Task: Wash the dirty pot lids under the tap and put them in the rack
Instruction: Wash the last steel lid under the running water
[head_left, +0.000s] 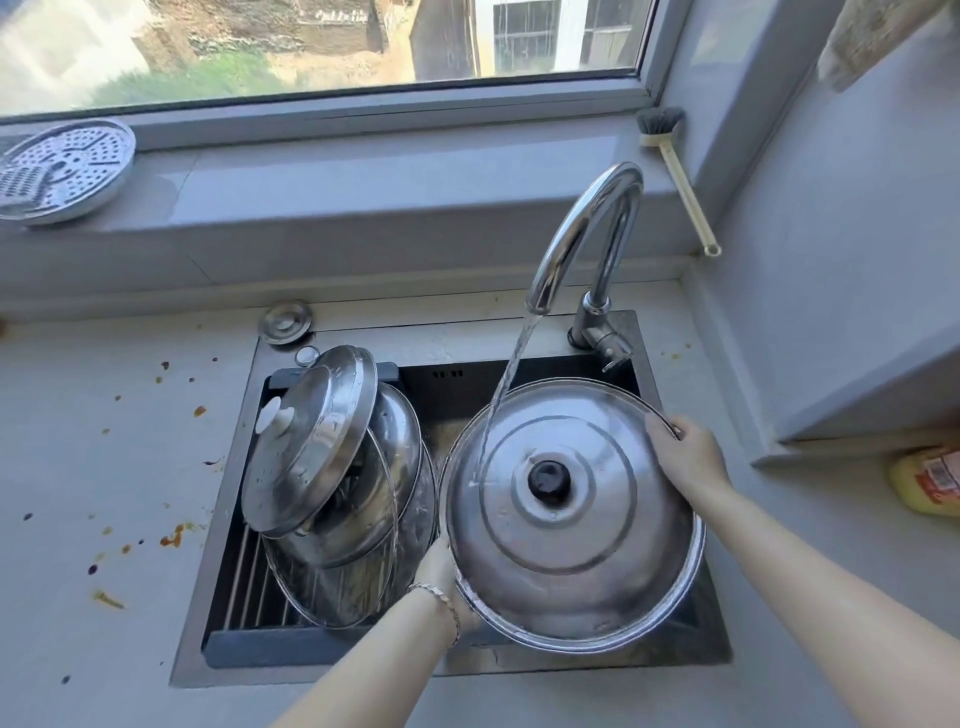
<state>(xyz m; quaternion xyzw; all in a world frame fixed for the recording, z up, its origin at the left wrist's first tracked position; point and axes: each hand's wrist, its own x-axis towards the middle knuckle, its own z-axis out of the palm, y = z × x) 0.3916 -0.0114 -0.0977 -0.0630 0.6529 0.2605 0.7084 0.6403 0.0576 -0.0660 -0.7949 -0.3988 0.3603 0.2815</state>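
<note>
A large steel lid (571, 519) with a black knob is held over the sink (519, 358), dome side up. My left hand (441, 577) grips its lower left rim. My right hand (685, 457) grips its upper right rim. Water runs from the chrome tap (582, 228) onto the left part of the lid. On the left half of the sink, several steel and glass lids (322, 447) lean against each other on the rack (249, 587). The front one has a white knob.
A small steel cap (285, 322) lies at the sink's back left corner. A perforated steamer plate (62, 171) rests on the windowsill. A brush (675, 171) leans at the right corner. A yellow bottle (930, 480) lies on the right. Food stains dot the left counter (104, 493).
</note>
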